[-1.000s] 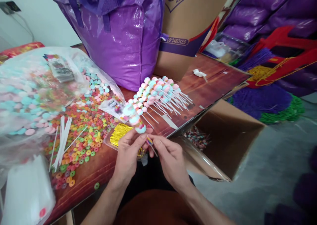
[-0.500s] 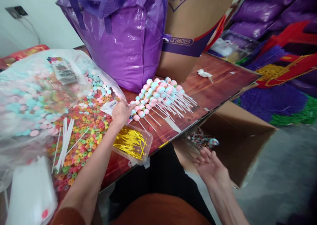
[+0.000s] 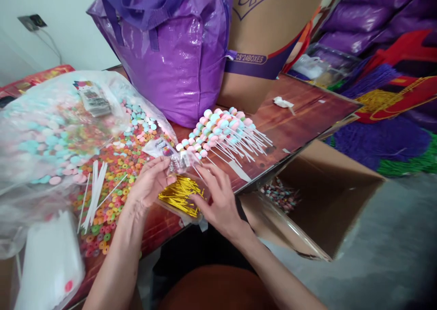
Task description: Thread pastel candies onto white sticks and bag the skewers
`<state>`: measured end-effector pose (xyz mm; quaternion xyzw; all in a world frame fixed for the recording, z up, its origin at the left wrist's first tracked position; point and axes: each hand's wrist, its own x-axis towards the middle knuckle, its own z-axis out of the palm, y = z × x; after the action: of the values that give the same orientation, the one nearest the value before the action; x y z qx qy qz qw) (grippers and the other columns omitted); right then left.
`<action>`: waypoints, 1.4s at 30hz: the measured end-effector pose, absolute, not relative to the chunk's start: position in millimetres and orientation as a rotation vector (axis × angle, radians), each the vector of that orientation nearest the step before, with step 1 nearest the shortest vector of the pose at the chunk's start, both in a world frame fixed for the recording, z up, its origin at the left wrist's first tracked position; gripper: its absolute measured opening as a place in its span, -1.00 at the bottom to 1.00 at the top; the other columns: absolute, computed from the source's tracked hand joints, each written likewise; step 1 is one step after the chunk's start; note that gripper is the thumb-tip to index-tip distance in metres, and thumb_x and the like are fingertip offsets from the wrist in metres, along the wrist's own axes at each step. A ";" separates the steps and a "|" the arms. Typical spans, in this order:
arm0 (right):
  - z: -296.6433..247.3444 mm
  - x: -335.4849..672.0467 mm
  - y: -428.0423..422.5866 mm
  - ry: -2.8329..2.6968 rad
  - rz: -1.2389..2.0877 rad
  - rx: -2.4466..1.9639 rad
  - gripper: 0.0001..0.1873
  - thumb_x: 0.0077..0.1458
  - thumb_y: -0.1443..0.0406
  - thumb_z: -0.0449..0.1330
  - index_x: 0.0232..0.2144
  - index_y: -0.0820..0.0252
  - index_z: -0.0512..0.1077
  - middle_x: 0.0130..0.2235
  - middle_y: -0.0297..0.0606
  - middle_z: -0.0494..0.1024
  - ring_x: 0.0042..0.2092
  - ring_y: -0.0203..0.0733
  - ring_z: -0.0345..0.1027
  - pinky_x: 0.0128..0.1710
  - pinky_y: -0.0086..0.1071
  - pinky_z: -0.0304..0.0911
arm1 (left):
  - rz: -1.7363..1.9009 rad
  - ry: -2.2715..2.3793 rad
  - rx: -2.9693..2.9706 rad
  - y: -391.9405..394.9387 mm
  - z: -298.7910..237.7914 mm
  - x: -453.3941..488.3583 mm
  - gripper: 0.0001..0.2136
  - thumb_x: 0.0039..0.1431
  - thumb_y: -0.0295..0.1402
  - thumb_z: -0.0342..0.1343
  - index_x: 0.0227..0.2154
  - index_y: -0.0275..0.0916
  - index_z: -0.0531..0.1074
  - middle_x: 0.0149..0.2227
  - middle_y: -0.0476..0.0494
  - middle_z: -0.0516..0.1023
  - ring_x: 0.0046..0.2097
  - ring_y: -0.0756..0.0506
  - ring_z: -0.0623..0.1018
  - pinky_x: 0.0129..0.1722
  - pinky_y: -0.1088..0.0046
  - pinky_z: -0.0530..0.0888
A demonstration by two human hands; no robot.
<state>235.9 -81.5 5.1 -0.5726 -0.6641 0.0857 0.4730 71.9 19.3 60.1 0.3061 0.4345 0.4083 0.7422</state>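
My left hand (image 3: 147, 185) pinches a small clear printed wrapper bag (image 3: 180, 161) just above a clear tray of gold twist ties (image 3: 180, 193). My right hand (image 3: 216, 196) is over the tray's right side, fingers spread and reaching toward the same bag. A pile of pastel marshmallow candy skewers (image 3: 221, 130) on white sticks lies just beyond my hands on the wooden table (image 3: 300, 112). More clear wrapper bags (image 3: 160, 147) lie beside the pile.
Coloured ring candies (image 3: 118, 173), loose white sticks (image 3: 94, 192) and a big clear bag of pastel candies (image 3: 48, 132) spread at left. A purple bag (image 3: 167, 50) and cardboard box (image 3: 269, 27) stand behind. An open carton (image 3: 307, 196) holding wrapped candies sits lower right.
A second ago both hands held a wrapped skewer; my right hand dropped it toward the carton, then came back. My left hand reached to the wrappers and now holds one over the tray.
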 end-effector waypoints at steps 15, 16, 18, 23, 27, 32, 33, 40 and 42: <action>9.7 220.1 -55.8 -1.310 0.665 -1.390 -0.77 0.25 0.22 0.11 -0.39 0.14 0.51 -0.46 -0.33 0.50 -0.39 -0.23 0.31 -0.31 -0.35 0.19 | 1.061 0.909 0.608 -20.5 48.8 52.7 -0.70 -0.01 -0.15 0.38 -0.38 -0.31 0.57 -0.28 -0.13 0.59 -0.29 0.00 0.57 -0.44 0.62 0.46; 9.4 219.6 -56.2 -1.233 0.799 -1.388 -0.73 0.23 0.18 0.13 -0.46 0.15 0.46 -0.51 -0.37 0.43 -0.43 -0.26 0.25 -0.39 -0.39 0.15 | 1.097 0.937 0.667 -22.8 45.8 55.0 -0.68 0.00 -0.11 0.36 -0.36 -0.30 0.58 -0.26 -0.13 0.59 -0.28 0.01 0.56 -0.40 0.62 0.46; 10.4 217.0 -57.1 -1.137 1.005 -1.354 -0.67 0.20 0.13 0.14 -0.54 0.17 0.37 -0.55 -0.42 0.32 -0.48 -0.31 0.14 -0.47 -0.42 0.07 | 1.134 1.008 0.784 -29.1 39.3 62.2 -0.69 0.00 -0.13 0.36 -0.29 -0.27 0.60 -0.23 -0.11 0.60 -0.27 0.03 0.54 -0.32 0.62 0.46; 15.7 211.5 -56.3 -1.125 1.158 -1.313 -0.64 0.18 0.10 0.13 -0.56 0.17 0.30 -0.57 -0.45 0.27 -0.50 -0.34 0.10 -0.49 -0.44 0.06 | 1.070 0.998 0.839 -44.5 26.5 85.4 -0.76 -0.03 -0.26 0.39 -0.30 -0.27 0.63 -0.24 -0.15 0.65 -0.21 -0.05 0.58 -0.17 0.50 0.48; 15.1 213.7 -56.2 -1.080 1.266 -1.281 -0.65 0.14 0.05 0.19 -0.52 0.16 0.32 -0.55 -0.45 0.32 -0.50 -0.35 0.15 -0.50 -0.46 0.09 | 1.237 1.004 0.568 -44.0 24.7 93.3 -0.80 -0.19 -0.39 0.43 -0.42 -0.25 0.63 -0.39 -0.06 0.65 -0.33 -0.02 0.59 -0.26 0.53 0.50; 20.5 216.6 -61.8 -0.930 1.417 -1.190 -0.73 -0.06 0.12 0.37 -0.42 0.18 0.46 -0.50 -0.41 0.46 -0.50 -0.34 0.24 -0.49 -0.46 0.17 | 1.238 0.991 0.308 -37.8 28.0 90.9 -0.81 -0.20 -0.40 0.45 -0.47 -0.28 0.58 -0.41 -0.03 0.62 -0.39 0.02 0.57 -0.37 0.55 0.50; 21.9 216.9 -62.5 -0.918 1.402 -1.198 -0.74 -0.05 0.13 0.36 -0.43 0.19 0.47 -0.51 -0.40 0.46 -0.50 -0.34 0.24 -0.50 -0.46 0.17 | 1.214 0.985 0.278 -37.6 28.7 90.3 -0.81 -0.19 -0.40 0.44 -0.46 -0.28 0.58 -0.42 -0.03 0.62 -0.40 0.02 0.56 -0.38 0.54 0.50; 20.8 219.2 -60.0 -0.953 1.222 -1.257 -0.67 0.09 0.09 0.26 -0.53 0.18 0.35 -0.54 -0.44 0.34 -0.49 -0.35 0.14 -0.49 -0.46 0.11 | 1.125 0.977 0.355 -42.9 30.0 85.7 -0.76 -0.21 -0.36 0.48 -0.45 -0.30 0.58 -0.46 -0.01 0.59 -0.41 0.06 0.53 -0.40 0.58 0.49; 19.4 216.3 -60.3 -1.031 1.172 -1.290 -0.65 0.15 0.10 0.20 -0.55 0.17 0.29 -0.54 -0.44 0.28 -0.47 -0.35 0.11 -0.48 -0.45 0.08 | 1.167 1.001 0.376 -44.6 28.2 86.5 -0.75 -0.27 -0.36 0.50 -0.48 -0.29 0.58 -0.47 0.00 0.58 -0.44 0.08 0.52 -0.43 0.61 0.46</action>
<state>216.3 -60.3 19.4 -0.5404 -0.4318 0.4907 0.5298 86.5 -44.6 28.2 0.1690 0.4500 0.5245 0.7027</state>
